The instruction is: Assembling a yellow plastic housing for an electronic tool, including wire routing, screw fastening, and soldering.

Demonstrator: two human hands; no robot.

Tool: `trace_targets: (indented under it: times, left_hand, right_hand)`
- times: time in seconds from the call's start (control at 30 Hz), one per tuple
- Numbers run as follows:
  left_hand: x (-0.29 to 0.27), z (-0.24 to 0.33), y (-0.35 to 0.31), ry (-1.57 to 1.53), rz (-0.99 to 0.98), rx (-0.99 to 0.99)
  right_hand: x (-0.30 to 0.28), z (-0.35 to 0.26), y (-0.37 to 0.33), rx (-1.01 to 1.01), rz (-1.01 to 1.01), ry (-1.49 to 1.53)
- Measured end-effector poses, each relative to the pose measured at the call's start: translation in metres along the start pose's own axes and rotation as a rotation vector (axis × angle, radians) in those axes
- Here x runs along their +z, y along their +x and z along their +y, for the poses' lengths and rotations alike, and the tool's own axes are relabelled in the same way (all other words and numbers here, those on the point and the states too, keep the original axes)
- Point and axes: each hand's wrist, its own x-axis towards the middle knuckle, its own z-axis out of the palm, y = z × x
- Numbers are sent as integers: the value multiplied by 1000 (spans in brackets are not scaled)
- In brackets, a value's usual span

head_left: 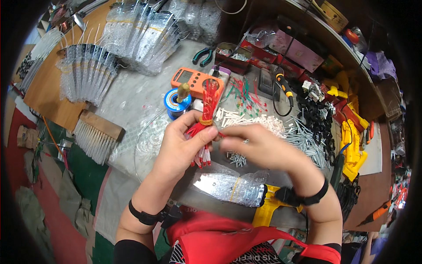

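My left hand (172,147) is closed around a bundle of thin red wires (210,97) above the middle of the workbench. A yellowish band (205,121) wraps the bundle at the grip. Pale pieces with red ends hang out below my thumb. Close beside it on the right, the bent fingers of my right hand (268,147) meet at the bundle's edge. A bit of red shows near those fingertips, but what they pinch is hidden. Under my hands lies a bubble-wrapped packet (231,188) with a yellow band, touching a yellow plastic frame (267,204).
Behind the bundle are an orange multimeter (190,79), a blue solder spool (172,105) and pliers (202,57). White pegs (250,123), screws (310,143) and a soldering iron (283,85) lie to the right. A brush (97,136) and bubble-wrapped packets (88,72) are at left.
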Motion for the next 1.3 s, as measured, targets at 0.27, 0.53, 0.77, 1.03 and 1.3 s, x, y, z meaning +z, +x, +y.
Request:
trace_targets:
  times: [0.27,0.53,0.77,1.03,1.3]
  left_hand:
    - [-62,38,22,251,286,414]
    - [-130,54,100,767,303,271]
    - [-156,4,126,893,113,221]
    - [-66,41,38,978,221,555]
    - [28,-20,-48,1151,-679,420]
  right_hand:
    - [-7,64,-14,-14,360,-260]
    - [-26,77,33,251,554,-364]
    - [-28,131,37,362,562,-81]
    - [-10,116,46,298,437,-701]
    - [-31,32,-79,121,462,-43]
